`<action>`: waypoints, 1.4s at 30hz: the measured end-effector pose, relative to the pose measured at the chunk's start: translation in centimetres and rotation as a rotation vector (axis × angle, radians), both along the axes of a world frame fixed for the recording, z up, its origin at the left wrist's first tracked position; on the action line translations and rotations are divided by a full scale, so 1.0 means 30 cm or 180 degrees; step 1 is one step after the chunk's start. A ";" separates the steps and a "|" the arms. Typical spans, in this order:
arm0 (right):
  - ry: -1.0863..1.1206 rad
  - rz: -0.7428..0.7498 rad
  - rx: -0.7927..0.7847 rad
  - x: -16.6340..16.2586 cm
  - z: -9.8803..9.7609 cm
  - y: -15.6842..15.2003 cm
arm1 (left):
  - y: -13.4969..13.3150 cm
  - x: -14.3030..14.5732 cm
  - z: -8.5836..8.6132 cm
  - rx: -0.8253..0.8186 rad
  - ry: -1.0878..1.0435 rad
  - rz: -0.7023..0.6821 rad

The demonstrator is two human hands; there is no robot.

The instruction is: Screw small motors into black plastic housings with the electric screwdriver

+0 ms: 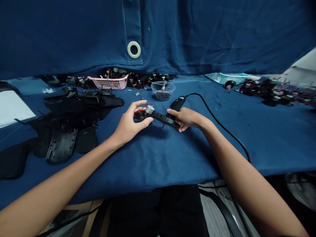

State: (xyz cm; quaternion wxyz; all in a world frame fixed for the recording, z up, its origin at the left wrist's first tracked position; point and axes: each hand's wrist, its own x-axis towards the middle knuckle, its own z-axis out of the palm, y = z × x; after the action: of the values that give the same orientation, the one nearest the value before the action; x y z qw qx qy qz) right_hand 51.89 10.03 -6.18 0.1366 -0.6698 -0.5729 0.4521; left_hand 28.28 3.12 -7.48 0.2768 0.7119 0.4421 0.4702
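Note:
My left hand point(129, 123) curves around the near end of a black plastic housing point(164, 119), fingers and thumb at a silver motor point(149, 109) with red wires. The housing slants down to the right, its open, hollow side upward. My right hand point(185, 118) is closed, its thumb across a black corded electric screwdriver point(178, 103) and its fingertips at the housing's right end. The screwdriver's lower part is hidden by the hand and the housing. Behind them, a clear round tub point(163, 90) holds small dark screws.
Black plastic shells point(61, 144) lie heaped on the left, near a white sheet point(14, 107). At the back are a pink basket point(111, 83), a teal basket point(228, 78) and wired motor parts point(261, 90). The screwdriver's cord point(222, 123) runs over the table's front edge. A blue curtain point(158, 36) hangs behind.

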 end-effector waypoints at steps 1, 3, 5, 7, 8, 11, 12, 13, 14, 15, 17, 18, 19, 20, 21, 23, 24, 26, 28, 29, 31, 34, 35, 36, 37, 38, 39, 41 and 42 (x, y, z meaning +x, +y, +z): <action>-0.0144 0.0154 0.0107 0.008 0.007 -0.003 | 0.002 0.000 0.002 -0.0026 -0.0088 0.0086; -0.0344 0.0315 0.0774 0.022 0.027 -0.017 | 0.010 0.000 0.002 -0.0103 -0.0279 0.0241; -0.0092 0.0322 0.1865 0.022 0.052 -0.042 | 0.022 -0.002 -0.001 -0.0261 -0.0505 0.0344; 0.0631 0.0514 0.2628 0.004 0.073 -0.073 | 0.036 -0.006 -0.004 -0.0430 -0.0750 0.0369; 0.0998 0.0745 0.2727 -0.010 0.080 -0.089 | 0.041 -0.008 -0.005 -0.0496 -0.0848 0.0369; 0.1260 0.1431 0.2529 -0.061 0.079 -0.125 | 0.046 -0.012 -0.004 -0.0637 -0.0949 0.0389; 0.1149 0.1537 0.2484 -0.075 0.073 -0.132 | 0.045 -0.013 -0.002 -0.0647 -0.0914 0.0405; 0.1052 0.1588 0.2472 -0.086 0.066 -0.136 | 0.042 -0.015 0.000 -0.0612 -0.0838 0.0431; 0.0991 0.1605 0.2487 -0.093 0.060 -0.138 | 0.039 -0.016 0.003 -0.0535 -0.0720 0.0461; 0.0969 0.1598 0.2513 -0.097 0.056 -0.139 | 0.035 -0.018 0.005 -0.0449 -0.0572 0.0486; 0.0982 0.1586 0.2519 -0.097 0.053 -0.141 | 0.030 -0.022 0.012 -0.0359 -0.0279 0.0500; 0.0978 0.1594 0.2487 -0.094 0.056 -0.142 | 0.028 -0.024 0.017 -0.0382 -0.0179 0.0474; 0.0960 0.1610 0.2446 -0.090 0.060 -0.144 | 0.026 -0.025 0.021 -0.0442 -0.0115 0.0419; 0.0939 0.1633 0.2402 -0.085 0.066 -0.145 | 0.024 -0.026 0.027 -0.0516 -0.0092 0.0360; 0.0926 0.1661 0.2357 -0.081 0.072 -0.147 | 0.023 -0.027 0.032 -0.0571 -0.0088 0.0319; 0.0936 0.1715 0.2274 -0.073 0.081 -0.149 | 0.020 -0.025 0.040 -0.0632 -0.0098 0.0274; 0.0946 0.1738 0.2240 -0.070 0.084 -0.149 | 0.019 -0.024 0.043 -0.0657 -0.0116 0.0261; 0.0932 0.1773 0.2197 -0.068 0.087 -0.150 | 0.018 -0.020 0.044 -0.0721 -0.0159 0.0237; 0.0914 0.1757 0.2210 -0.070 0.085 -0.150 | 0.019 -0.018 0.042 -0.0777 -0.0179 0.0211; 0.0914 0.1742 0.2221 -0.072 0.084 -0.150 | 0.021 -0.019 0.041 -0.0790 -0.0189 0.0206; 0.0933 0.1742 0.2214 -0.075 0.083 -0.150 | 0.023 -0.022 0.041 -0.0798 -0.0205 0.0201; 0.0942 0.1804 0.2144 -0.074 0.085 -0.150 | 0.026 -0.029 0.046 -0.0804 -0.0177 0.0149; 0.0922 0.1822 0.2114 -0.072 0.087 -0.150 | 0.026 -0.030 0.047 -0.0816 -0.0155 0.0128; 0.0888 0.1835 0.2091 -0.071 0.087 -0.149 | 0.027 -0.031 0.047 -0.0847 -0.0137 0.0114; 0.0838 0.1847 0.2078 -0.069 0.088 -0.147 | 0.027 -0.030 0.046 -0.0906 -0.0133 0.0115; 0.0784 0.1842 0.2083 -0.068 0.087 -0.144 | 0.027 -0.029 0.046 -0.0979 -0.0149 0.0131; 0.0737 0.1821 0.2103 -0.067 0.086 -0.140 | 0.027 -0.028 0.045 -0.1056 -0.0177 0.0144; 0.0711 0.1726 0.2153 -0.064 0.081 -0.129 | 0.027 -0.027 0.046 -0.1182 -0.0300 0.0112; 0.0744 0.1668 0.2163 -0.063 0.079 -0.122 | 0.028 -0.029 0.049 -0.1240 -0.0420 0.0076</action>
State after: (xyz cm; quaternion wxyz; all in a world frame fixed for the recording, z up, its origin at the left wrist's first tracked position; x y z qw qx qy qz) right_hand 50.01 6.38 -3.81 0.2936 -0.3634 -0.8202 0.3301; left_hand 27.42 3.95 -6.00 0.4320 0.6072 0.5140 0.4247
